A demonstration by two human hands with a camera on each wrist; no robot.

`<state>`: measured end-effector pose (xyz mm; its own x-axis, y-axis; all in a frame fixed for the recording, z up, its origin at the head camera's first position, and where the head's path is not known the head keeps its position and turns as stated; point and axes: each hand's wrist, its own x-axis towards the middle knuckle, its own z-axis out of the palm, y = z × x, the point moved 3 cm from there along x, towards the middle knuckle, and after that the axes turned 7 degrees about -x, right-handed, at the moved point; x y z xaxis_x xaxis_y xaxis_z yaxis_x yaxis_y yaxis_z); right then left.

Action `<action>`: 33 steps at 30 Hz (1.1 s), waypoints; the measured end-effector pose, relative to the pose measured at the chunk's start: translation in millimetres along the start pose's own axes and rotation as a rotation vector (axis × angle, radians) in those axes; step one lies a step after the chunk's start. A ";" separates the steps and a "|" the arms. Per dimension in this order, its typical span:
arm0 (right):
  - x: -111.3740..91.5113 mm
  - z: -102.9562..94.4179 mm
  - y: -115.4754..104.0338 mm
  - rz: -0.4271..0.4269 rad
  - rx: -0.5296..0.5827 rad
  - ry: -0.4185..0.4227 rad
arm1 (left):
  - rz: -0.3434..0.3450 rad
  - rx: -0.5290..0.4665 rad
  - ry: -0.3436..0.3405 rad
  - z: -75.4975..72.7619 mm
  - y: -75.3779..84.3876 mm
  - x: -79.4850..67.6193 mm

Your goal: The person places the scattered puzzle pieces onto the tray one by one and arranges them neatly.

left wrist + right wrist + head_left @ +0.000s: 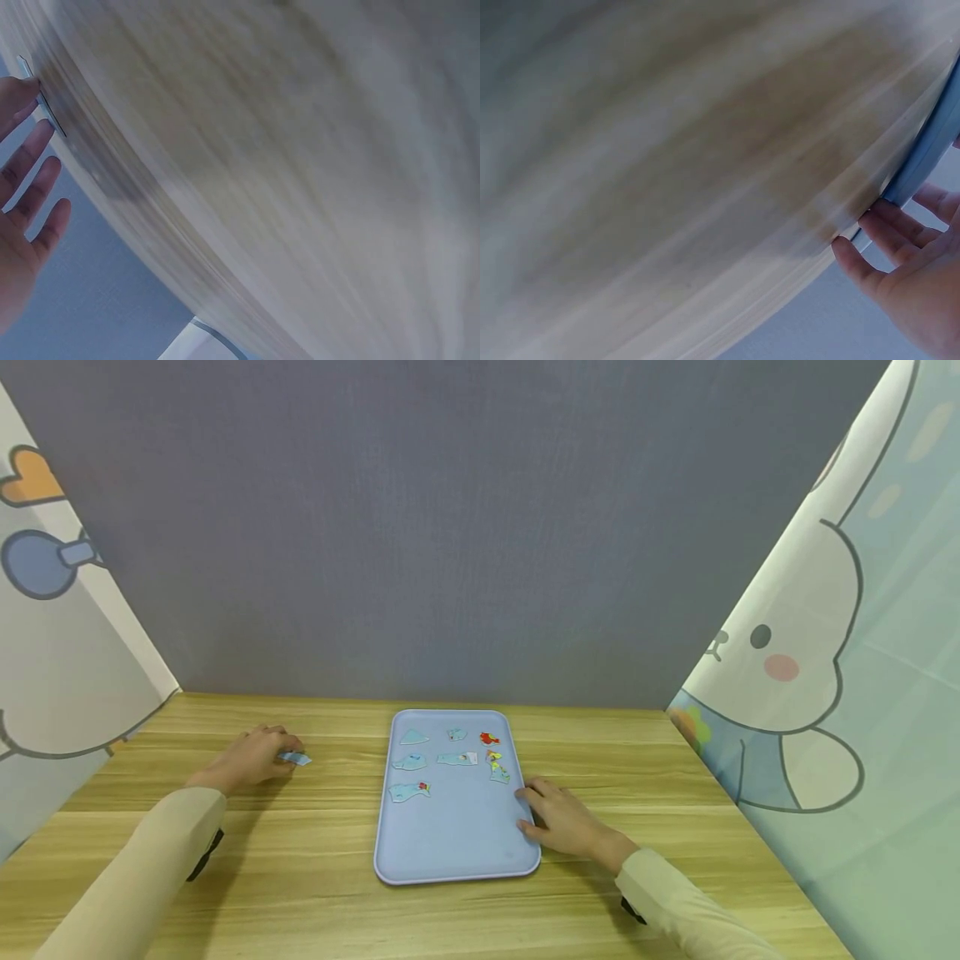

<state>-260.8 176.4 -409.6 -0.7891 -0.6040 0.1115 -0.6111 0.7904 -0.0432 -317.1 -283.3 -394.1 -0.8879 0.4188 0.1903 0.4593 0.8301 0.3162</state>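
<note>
In the head view my left hand is over the table, left of the tray, pinching a light blue puzzle piece. The left wrist view shows that thin piece edge-on between thumb and forefinger, with the other fingers spread. My right hand rests at the right rim of a pale blue tray, its fingers relaxed against the edge. From the right wrist, the fingertips touch the tray's side and the table. Several irregular picture pieces lie in the tray's upper half, among them a red one and a long one.
A wood-grain table surrounds the tray. Behind it stands a plain grey panel. Cartoon-printed sheets stand on both sides, with a white rabbit figure on the right one.
</note>
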 end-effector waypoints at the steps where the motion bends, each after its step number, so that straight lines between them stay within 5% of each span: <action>1: 0.0 0.1 0.0 0.000 0.000 0.000 | 0.001 0.000 0.001 -0.1 -0.2 -0.2; 33: -0.6 -0.8 -1.1 -0.002 -0.012 0.006 | 0.043 0.012 0.030 0.4 -1.9 -0.8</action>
<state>-259.6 176.0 -408.8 -0.7874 -0.6051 0.1177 -0.6119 0.7903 -0.0309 -317.3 -285.0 -395.2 -0.8660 0.4433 0.2314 0.4967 0.8160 0.2956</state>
